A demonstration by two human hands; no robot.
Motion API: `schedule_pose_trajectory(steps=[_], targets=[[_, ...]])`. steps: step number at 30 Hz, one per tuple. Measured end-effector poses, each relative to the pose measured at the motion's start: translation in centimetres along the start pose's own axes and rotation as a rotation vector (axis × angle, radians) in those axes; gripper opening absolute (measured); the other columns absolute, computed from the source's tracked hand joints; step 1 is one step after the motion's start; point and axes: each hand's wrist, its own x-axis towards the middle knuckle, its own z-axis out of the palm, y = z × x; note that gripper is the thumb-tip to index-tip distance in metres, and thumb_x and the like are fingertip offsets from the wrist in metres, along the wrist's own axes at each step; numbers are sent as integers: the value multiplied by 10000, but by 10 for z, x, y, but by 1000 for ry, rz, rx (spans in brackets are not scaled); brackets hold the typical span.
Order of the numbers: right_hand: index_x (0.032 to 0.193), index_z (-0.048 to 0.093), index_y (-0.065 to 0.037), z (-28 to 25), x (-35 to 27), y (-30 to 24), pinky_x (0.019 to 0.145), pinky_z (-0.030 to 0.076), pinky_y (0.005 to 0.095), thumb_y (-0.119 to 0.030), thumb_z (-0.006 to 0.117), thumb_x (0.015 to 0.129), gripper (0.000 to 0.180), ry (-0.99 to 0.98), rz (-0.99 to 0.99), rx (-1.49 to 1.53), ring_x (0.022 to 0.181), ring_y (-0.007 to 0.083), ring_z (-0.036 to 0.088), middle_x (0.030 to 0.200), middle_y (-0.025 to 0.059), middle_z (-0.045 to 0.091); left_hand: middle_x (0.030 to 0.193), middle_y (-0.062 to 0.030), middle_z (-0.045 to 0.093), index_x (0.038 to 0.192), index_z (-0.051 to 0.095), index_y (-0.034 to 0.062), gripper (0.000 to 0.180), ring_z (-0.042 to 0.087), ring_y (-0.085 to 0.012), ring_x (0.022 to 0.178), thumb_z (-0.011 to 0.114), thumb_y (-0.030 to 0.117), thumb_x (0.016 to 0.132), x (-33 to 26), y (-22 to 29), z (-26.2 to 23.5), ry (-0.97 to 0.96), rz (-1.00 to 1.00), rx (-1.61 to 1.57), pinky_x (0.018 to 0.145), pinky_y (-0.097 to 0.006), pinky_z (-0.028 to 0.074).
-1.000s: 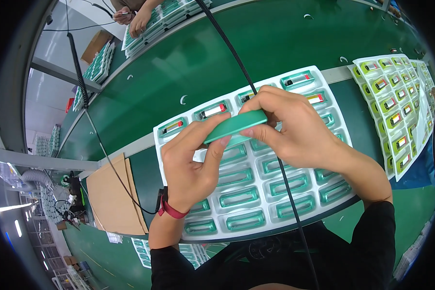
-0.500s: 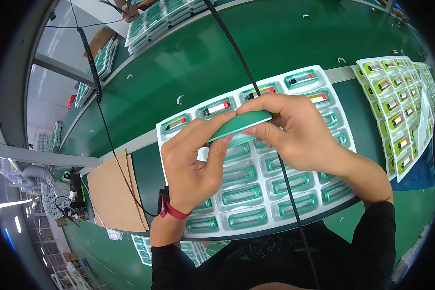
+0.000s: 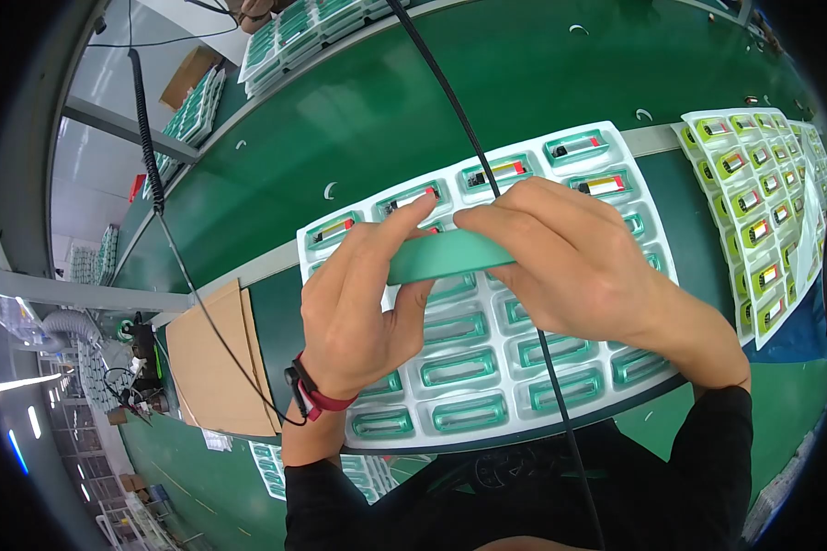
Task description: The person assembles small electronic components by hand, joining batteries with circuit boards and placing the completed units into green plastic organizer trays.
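A smooth green plastic shell (image 3: 450,255) is held level between my hands, above a white tray (image 3: 507,395). My left hand (image 3: 349,298) grips its left end, thumb below and index finger raised off the top. My right hand (image 3: 574,262) has its fingers folded over the right end; its thumb is hidden. Green shells (image 3: 457,328) sit in the tray's pockets. Those along the far side contain small battery packs (image 3: 605,185) with red ends and black parts. Both hands hide the tray's middle pockets.
A black cable (image 3: 446,87) hangs across the view, passing behind the held shell. Yellow-green filled trays (image 3: 753,197) lean at the right. Cardboard sheets (image 3: 216,358) lie left. Beyond the green work surface (image 3: 358,119) are stacked trays (image 3: 289,46) and another person's hand (image 3: 255,11).
The shell has tipped, so its pale lower edge no longer shows. My left index finger has lifted from it, and my right fingers have curled over its end.
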Motion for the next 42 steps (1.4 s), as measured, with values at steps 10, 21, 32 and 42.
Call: schedule_pose_trajectory(steps=[10,21,32,42], targets=[[859,651,60,13,2,2,432,413,223,-40,643,609,270,362,-447,-432,557,144,516,761,106,598,1093,-152,635,1093,567,51,430,684,-289,912,790,67,725,-8,-34,8,333,287,-232,703,-296,565],[976,638,25,-23,8,14,514,443,290,-312,774,706,452,-97,-247,-226,610,196,538,754,74,576,864,-88,677,914,662,-4,280,658,-169,790,793,-29,668,-44,-38,-40,-1,-444,-190,671,-261,530],[848,710,-25,-152,13,66,622,488,359,-228,619,865,223,-4,657,-828,660,256,651,734,133,690,778,-41,567,931,657,0,145,500,-87,612,689,7,790,-124,-84,-60,-174,-663,-3,547,-224,392],[1054,631,-18,-214,-38,103,667,491,353,-236,555,919,267,38,934,-794,710,272,649,787,140,670,772,-40,524,906,655,12,174,434,-90,548,697,-24,741,-106,-77,-54,-273,-665,-3,498,-230,344]])
